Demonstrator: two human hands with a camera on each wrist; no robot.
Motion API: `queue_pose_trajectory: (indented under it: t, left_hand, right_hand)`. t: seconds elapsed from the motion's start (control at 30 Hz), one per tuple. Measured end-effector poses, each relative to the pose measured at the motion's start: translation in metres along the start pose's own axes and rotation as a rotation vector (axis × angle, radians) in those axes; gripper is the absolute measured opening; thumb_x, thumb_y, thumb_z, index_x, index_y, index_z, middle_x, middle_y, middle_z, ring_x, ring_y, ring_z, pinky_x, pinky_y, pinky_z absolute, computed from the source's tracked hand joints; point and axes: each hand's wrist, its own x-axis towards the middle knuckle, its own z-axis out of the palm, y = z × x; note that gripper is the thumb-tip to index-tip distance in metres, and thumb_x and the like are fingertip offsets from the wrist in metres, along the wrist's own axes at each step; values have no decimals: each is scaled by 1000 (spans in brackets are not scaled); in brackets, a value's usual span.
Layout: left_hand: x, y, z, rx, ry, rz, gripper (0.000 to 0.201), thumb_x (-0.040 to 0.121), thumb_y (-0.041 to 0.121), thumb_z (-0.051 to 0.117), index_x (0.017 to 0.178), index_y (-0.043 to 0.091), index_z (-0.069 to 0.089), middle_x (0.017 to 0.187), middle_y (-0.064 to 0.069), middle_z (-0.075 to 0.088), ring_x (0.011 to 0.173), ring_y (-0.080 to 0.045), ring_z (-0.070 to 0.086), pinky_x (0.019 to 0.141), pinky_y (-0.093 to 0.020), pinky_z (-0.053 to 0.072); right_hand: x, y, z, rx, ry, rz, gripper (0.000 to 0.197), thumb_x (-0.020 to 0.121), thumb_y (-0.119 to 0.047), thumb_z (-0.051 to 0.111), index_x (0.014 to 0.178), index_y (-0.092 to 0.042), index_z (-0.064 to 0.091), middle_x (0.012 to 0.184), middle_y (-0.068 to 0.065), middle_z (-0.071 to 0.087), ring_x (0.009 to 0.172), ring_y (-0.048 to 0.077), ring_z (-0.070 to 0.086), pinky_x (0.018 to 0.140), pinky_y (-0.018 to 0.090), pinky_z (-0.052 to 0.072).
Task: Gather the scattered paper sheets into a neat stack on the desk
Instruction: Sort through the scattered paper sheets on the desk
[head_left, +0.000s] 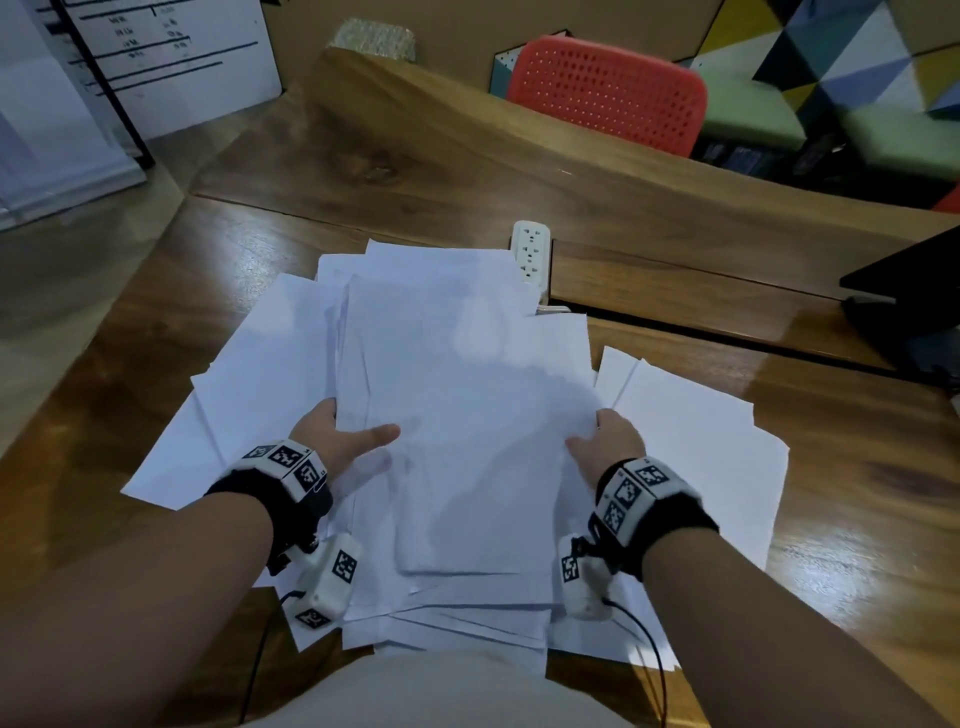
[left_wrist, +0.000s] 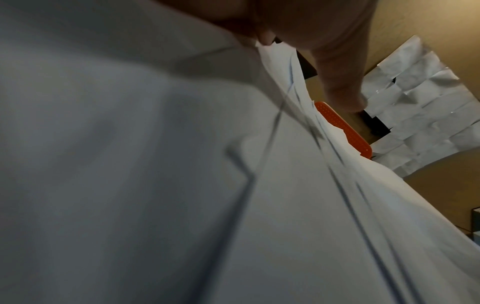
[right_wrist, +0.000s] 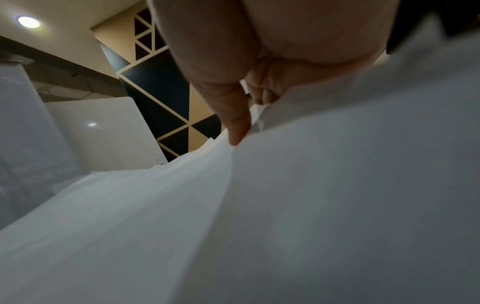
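A loose pile of white paper sheets (head_left: 457, 395) lies fanned out on the wooden desk (head_left: 857, 519) in front of me. My left hand (head_left: 343, 436) grips the pile's left edge, thumb on top and fingers under the sheets. My right hand (head_left: 605, 441) grips the right edge the same way. More sheets (head_left: 701, 457) stick out to the right, and others (head_left: 249, 374) to the left, under the held bundle. In the left wrist view the paper (left_wrist: 155, 185) fills the frame below my thumb (left_wrist: 337, 72). The right wrist view shows paper (right_wrist: 311, 205) under my thumb (right_wrist: 233, 115).
A white power strip (head_left: 531, 252) lies just beyond the pile at a seam in the desk. A raised wooden divider (head_left: 519, 150) runs behind it, with a red perforated chair (head_left: 608, 93) past that. A dark object (head_left: 904, 306) sits at the right edge.
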Motion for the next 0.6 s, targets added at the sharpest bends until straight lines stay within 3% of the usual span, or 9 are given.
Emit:
queue_pose_trajectory:
  t: [0.03,0.1,0.17,0.23,0.3,0.37,0.5,0.6]
  left_hand:
    - [0,-1,0,-13,-1,-2,48,68,31,79,104,16,51,87,6,58,89,-21,55,79,-29,40]
    - [1,-2,1,-24,-4,-4,55,66,24,82,111,13,54,93,5,60,90,-20,56,81,-29,41]
    - [4,-4,1,-14,-7,-11,62,64,22,83,118,10,54,104,-1,62,90,-20,56,83,-29,42]
    - [6,-6,1,-13,1,-14,64,64,22,83,119,10,54,112,-6,65,91,-21,57,84,-30,44]
    - [8,-8,2,-12,12,-8,64,63,22,83,119,9,54,116,-9,65,91,-21,58,84,-30,44]
    - [10,-8,3,-5,13,-5,64,63,23,84,118,10,55,117,-9,65,92,-22,59,86,-31,45]
    - [11,-8,2,14,20,-18,66,61,26,84,118,11,54,117,-9,65,101,-28,62,92,-37,47]
    - [11,-9,2,30,26,-13,66,61,27,84,118,11,54,117,-10,65,102,-29,62,91,-37,47]
  right_hand:
    - [-4,2,3,21,-35,-15,25,84,-17,57,104,-1,57,116,19,63,106,34,58,82,34,44]
    - [-8,13,-1,136,-53,-1,30,83,-19,61,110,-6,61,114,13,65,104,32,60,89,37,49]
    - [-7,35,-20,228,86,115,37,80,-24,65,117,-18,61,119,9,62,104,31,61,91,40,51]
    - [-7,68,-48,137,256,341,49,76,-31,65,124,-26,53,127,12,56,107,37,58,87,42,51]
    - [-9,99,-66,137,251,584,73,70,-32,69,133,-17,37,132,19,48,111,41,54,90,46,47]
    - [-9,112,-71,221,180,682,84,64,-31,76,129,-4,31,123,22,53,105,41,57,91,51,48]
    - [-5,107,-68,311,124,638,74,68,-19,78,126,8,42,100,23,61,82,37,60,77,46,51]
    - [-7,103,-62,416,74,590,58,67,-14,80,114,12,56,98,25,65,86,40,64,84,51,53]
